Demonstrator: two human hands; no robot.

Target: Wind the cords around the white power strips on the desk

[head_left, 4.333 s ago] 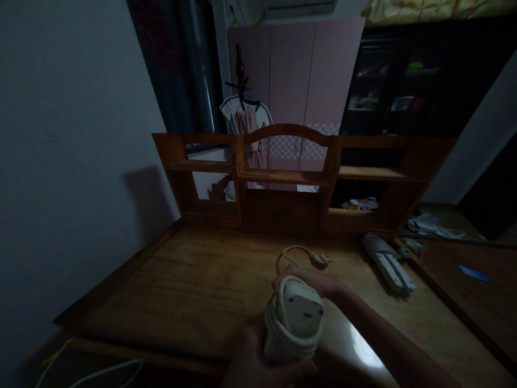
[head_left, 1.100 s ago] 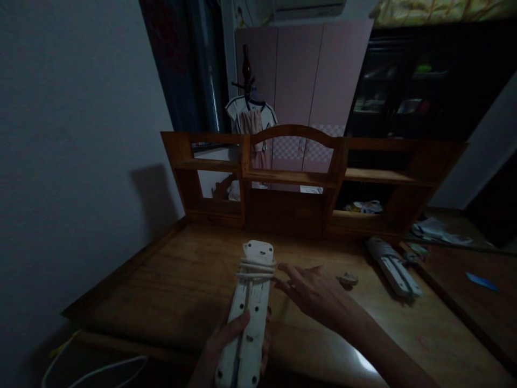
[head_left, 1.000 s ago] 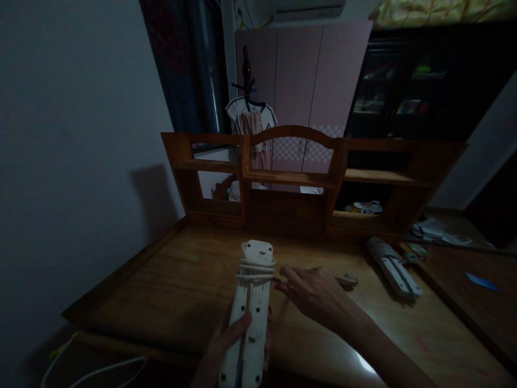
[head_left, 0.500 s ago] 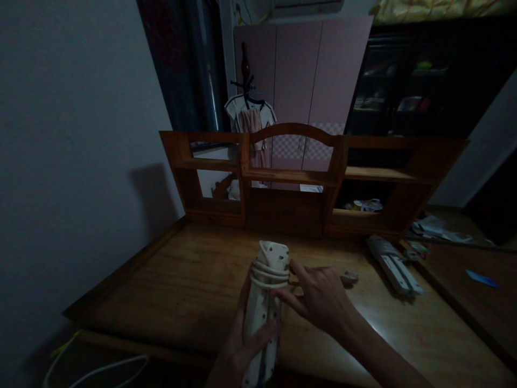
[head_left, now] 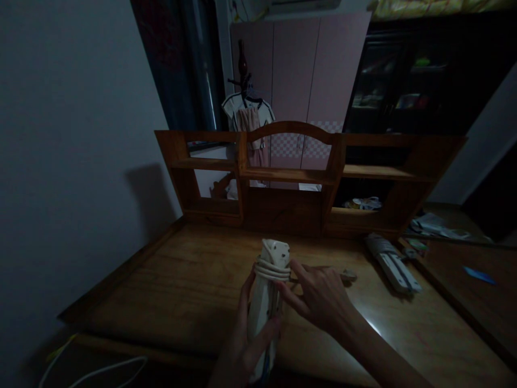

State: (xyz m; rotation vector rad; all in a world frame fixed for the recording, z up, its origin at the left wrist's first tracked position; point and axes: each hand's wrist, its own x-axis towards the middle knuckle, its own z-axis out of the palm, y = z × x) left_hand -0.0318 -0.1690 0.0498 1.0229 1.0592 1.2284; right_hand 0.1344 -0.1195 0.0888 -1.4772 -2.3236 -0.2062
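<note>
A white power strip stands tilted up over the desk, its underside with screw holes facing me. My left hand is closed around its lower body, the thumb lying across the front. Several turns of white cord are wrapped round the strip near its top end. My right hand is closed at the right side of these turns, thumb and index finger gripping the cord. Behind the right hand, the cord's plug shows over the desk top.
A second power strip with wound cord lies on the right of the wooden desk. A wooden shelf unit spans the back edge. A wall stands at the left, and a loose white cable hangs at the lower left.
The cord turns sit closer together and a little higher on the strip. The strip's top has shifted slightly right. Both hands keep their grip.
</note>
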